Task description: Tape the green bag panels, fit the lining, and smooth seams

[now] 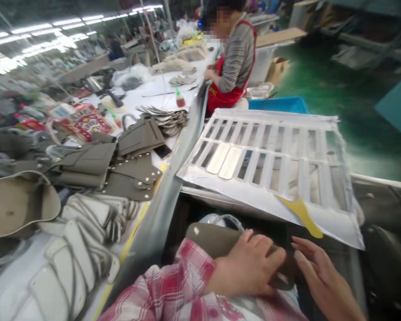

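Observation:
An olive-grey leather-like piece (214, 238) with a small white mark at its corner lies across my lap. My left hand (249, 263), coming out of a red plaid sleeve, is on top of this piece with its fingers bent over it, gripping it. To the right, my right hand (324, 278) is held apart from the piece's end, fingers stretched out and nothing visible in them. Just beyond the hands, a yellow flat tool (302, 216) lies on the edge of a white slotted tray (227, 189). Two pale strips (230, 162) rest in the tray's slots.
On the left, the worktable carries stacked grey-white panels (50, 287), folded olive pieces (137, 138) and a curved beige piece (20, 203). A bottle with a green tip (180, 98) stands farther back. A co-worker in a red apron (225, 89) is beside a blue bin (277, 105).

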A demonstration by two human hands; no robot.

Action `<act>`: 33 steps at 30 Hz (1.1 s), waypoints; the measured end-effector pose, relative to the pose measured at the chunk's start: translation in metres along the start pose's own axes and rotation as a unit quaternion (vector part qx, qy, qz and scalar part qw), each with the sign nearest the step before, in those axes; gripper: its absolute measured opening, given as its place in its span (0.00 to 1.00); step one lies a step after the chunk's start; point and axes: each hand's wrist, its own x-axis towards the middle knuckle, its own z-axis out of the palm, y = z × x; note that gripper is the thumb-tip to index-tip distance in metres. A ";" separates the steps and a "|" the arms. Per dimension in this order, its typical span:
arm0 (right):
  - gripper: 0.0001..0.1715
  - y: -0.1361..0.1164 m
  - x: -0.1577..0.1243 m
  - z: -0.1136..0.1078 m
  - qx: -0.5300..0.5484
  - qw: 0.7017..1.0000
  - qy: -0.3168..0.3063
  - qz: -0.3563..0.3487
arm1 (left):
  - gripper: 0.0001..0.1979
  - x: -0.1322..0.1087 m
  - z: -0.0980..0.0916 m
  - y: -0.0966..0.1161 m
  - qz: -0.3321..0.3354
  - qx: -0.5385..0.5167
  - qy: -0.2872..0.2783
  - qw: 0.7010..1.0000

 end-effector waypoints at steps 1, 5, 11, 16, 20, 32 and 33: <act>0.27 0.003 -0.004 0.007 -0.023 0.999 0.014 -0.036 | 0.43 -0.004 -0.004 -0.002 -0.003 -0.023 0.016 1.000; 0.27 -0.005 -0.012 0.014 -0.116 0.977 0.010 -0.180 | 0.39 -0.050 -0.039 -0.018 -0.064 -0.152 0.136 0.977; 0.36 -0.093 -0.004 0.023 -0.212 0.920 0.018 -0.329 | 0.10 -0.152 -0.059 -0.089 -0.396 -0.350 0.315 0.788; 0.44 -0.150 0.006 0.093 -0.240 0.858 -0.167 -0.423 | 0.14 -0.166 -0.031 -0.104 -0.412 -0.508 0.244 0.716; 0.42 -0.155 0.012 0.113 -0.254 0.848 -0.204 -0.418 | 0.16 -0.158 -0.022 -0.095 -0.405 -0.520 0.240 0.713; 0.42 -0.155 0.015 0.107 -0.258 0.850 -0.228 -0.398 | 0.15 -0.152 -0.016 -0.097 -0.418 -0.490 0.234 0.729; 0.42 -0.154 0.016 0.108 -0.259 0.850 -0.228 -0.399 | 0.14 -0.151 -0.017 -0.098 -0.417 -0.496 0.228 0.727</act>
